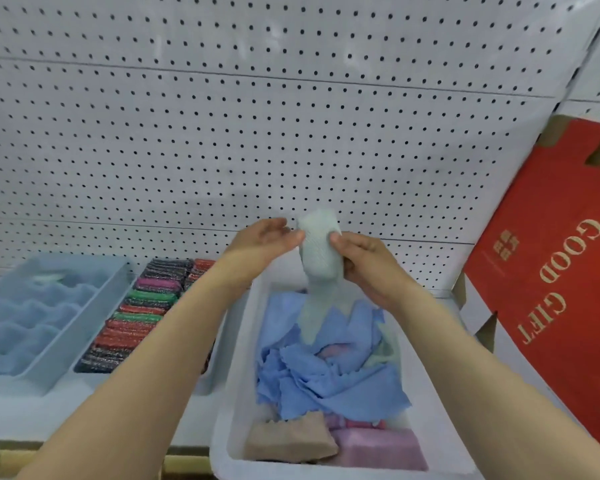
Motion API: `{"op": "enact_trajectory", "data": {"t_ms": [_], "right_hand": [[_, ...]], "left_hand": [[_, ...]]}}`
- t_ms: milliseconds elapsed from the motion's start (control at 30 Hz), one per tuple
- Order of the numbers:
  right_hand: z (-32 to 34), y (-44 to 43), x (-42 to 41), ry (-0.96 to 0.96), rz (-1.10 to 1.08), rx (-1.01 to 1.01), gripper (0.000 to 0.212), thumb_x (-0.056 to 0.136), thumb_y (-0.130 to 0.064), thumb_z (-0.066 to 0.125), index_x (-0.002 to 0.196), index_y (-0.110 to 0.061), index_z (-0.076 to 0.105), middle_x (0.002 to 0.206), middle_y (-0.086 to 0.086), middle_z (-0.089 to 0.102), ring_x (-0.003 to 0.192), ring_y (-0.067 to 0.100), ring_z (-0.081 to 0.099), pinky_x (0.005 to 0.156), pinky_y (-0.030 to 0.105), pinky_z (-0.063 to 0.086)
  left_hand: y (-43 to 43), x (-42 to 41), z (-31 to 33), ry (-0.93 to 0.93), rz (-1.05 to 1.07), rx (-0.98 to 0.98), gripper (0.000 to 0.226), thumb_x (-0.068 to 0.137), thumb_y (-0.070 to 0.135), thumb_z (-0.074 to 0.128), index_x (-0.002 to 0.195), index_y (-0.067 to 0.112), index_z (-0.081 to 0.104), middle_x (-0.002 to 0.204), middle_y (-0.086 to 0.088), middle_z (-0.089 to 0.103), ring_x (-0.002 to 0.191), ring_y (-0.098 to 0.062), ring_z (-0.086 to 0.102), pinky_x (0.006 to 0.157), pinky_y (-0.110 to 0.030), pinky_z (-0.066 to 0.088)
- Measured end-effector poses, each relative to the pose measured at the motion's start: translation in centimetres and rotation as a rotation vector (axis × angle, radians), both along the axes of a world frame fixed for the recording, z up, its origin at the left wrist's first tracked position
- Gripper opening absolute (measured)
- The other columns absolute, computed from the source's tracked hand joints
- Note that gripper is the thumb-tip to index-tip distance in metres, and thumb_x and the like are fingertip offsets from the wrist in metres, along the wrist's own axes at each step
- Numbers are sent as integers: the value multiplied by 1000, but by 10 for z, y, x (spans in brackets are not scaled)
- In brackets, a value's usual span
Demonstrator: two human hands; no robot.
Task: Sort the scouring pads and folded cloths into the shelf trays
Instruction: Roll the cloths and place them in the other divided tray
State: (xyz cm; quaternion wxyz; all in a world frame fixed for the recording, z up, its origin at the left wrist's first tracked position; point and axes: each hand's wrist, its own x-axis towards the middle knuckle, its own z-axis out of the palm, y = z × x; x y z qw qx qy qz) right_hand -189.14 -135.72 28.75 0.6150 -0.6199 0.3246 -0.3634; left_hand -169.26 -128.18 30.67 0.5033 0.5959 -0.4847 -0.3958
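Cloth [321, 252] pinched by left hand [267, 237] and right hand [364, 263] over tray [238, 341]; risked loose tail snagging blue cloths [326, 379].

The white shelf [84, 410] carried four things in a row. The white tray [236, 375] of loose cloths [326, 375] stood on it. Just to the left of the white tray sat a pale tray [136, 381] packed with scouring pads [142, 306], and farther left a blue tray [94, 320] with scalloped compartments. To the right of the white tray a red box [551, 271] leaned.
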Motion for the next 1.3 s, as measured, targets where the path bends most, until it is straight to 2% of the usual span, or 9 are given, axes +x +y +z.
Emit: {"op": "enact_trajectory", "data": {"t_ms": [133,333,500,767,900,1000,1133,1233,1300], "right_hand": [[33,8,11,-70,39,-28,48,93,-34,61,116,7,64,120,28,65,115,45,61,102,54,49],[35,17,19,-28,137,10,35,92,-25,65,121,-6,67,122,12,69,113,30,66,103,43,50],[19,28,31,75,194,96,31,93,-17,66,120,-2,68,121,14,70,115,32,64,106,49,46],[50,39,38,-44,194,-4,36,92,-23,63,114,5,68,113,17,71,100,25,69,86,30,54],[59,41,37,-30,193,-146,34,88,-24,67,111,1,71,114,16,72,105,28,68,96,37,53],[67,41,39,-12,59,-296,28,85,-30,74,103,-9,77,124,3,65,112,19,65,96,35,53],[86,36,40,-86,14,-334,25,84,-35,70,100,-19,78,141,-16,54,126,-3,52,93,22,52],[95,31,41,-244,43,-206,31,88,-29,66,112,-8,71,121,3,69,109,21,65,95,38,52],[98,28,44,-300,-12,-175,30,88,-23,65,112,-5,69,106,9,72,97,23,67,88,37,55]], "left_hand": [[-11,0,38,134,-158,-55,24,89,24,72,110,12,71,108,-2,76,106,-21,70,96,-37,55],[-21,11,82,117,-133,-132,16,90,14,70,105,9,70,102,-7,76,94,-22,74,78,-30,60],[-24,28,94,126,-109,-144,17,91,11,68,108,9,69,102,-8,76,89,-21,74,72,-27,60],[-27,47,76,149,-47,-94,31,88,13,72,119,12,65,108,-14,74,89,-24,74,71,-29,59],[-27,54,67,259,-54,-62,58,87,10,73,136,35,55,114,-10,70,96,-27,71,80,-36,61],[-24,54,60,312,-98,-23,35,89,8,69,118,29,71,112,-14,71,93,-28,64,91,-41,57],[-17,43,48,425,-165,71,14,90,6,63,89,9,76,90,-13,66,73,-18,59,68,-28,53],[-12,32,42,490,-225,109,39,81,24,69,110,-2,71,110,-22,61,97,-32,57,90,-44,52],[-9,27,42,533,-259,94,50,86,38,63,118,-1,68,119,-21,60,107,-33,54,106,-54,42]]}}
